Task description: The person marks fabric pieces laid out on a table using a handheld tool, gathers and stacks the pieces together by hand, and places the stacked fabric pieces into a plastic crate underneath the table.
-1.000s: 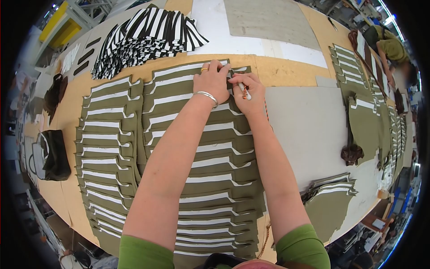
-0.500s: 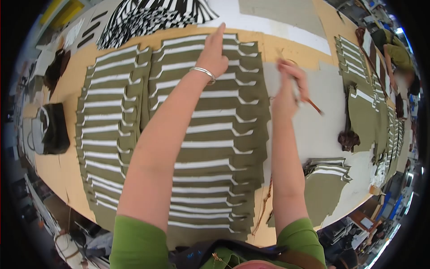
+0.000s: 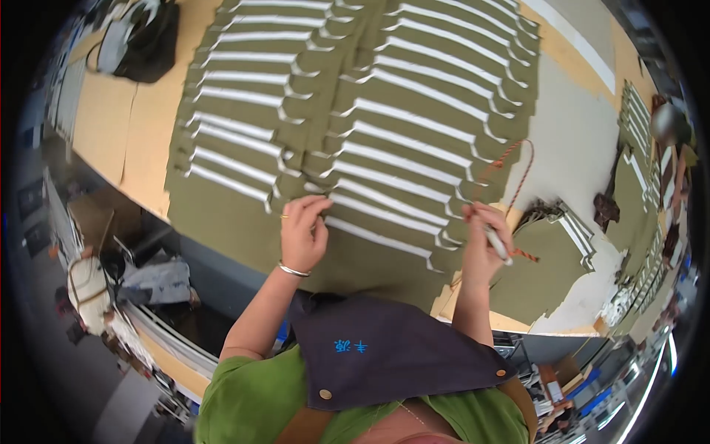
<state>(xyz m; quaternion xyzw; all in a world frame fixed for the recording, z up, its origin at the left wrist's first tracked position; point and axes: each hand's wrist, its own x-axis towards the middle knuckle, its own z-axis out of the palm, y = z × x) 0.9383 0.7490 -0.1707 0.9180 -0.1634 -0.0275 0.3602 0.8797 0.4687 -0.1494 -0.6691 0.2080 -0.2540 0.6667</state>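
My left hand (image 3: 302, 233) is on the lower part of the layered olive fabric pieces (image 3: 362, 270), its fingers bent together at the inner end of a white strip (image 3: 384, 237). What lies under its fingertips is partly hidden. My right hand (image 3: 484, 240) is closed around a slim white-handled tool (image 3: 497, 243) at the right edge of the layers; its tip is hidden. A braided orange-brown cord (image 3: 526, 174) loops up beside this hand, and a short end sticks out at its right. The olive pieces overlap in two columns, each showing a white strip.
A smaller stack of olive pieces (image 3: 543, 266) lies to the right, on pale grey paper (image 3: 566, 133). A dark bag (image 3: 148, 44) stands at the upper left of the table. More striped pieces (image 3: 637, 122) lie at the far right, near another person (image 3: 688, 159).
My view has tipped down towards the near table edge. Both hands have come back from the far end of the layers. My left hand has gone from pointing to bent fingers on the fabric.
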